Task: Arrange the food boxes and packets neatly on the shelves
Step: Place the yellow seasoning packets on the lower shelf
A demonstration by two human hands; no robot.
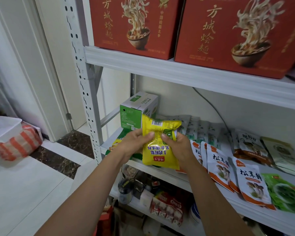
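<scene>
Both hands pinch the glossy yellow plastic seasoning packet [160, 150], held upside down over the front lip of the white metal middle shelf [162, 175]. The left hand [134, 143] is at its 9 o'clock edge and the right hand [176, 145] at 3 o'clock. It looks soft, light and crinkly, probably slippery, so the side edges suit gripping. A stiff green-and-white cardboard box [136, 111] stands at 11 o'clock.

Yellow packet [160, 150]: upright, print upside down, gripped by left hand [134, 142] and right hand [177, 147] over near edge of middle shelf [225, 200]. Green box [134, 113]: upright, far left, same shelf. White-orange mushroom packets [218, 167]: overlapping, right of yellow packet. Two red noodle boxes [134, 24]: side by side, top shelf [160, 65].
</scene>
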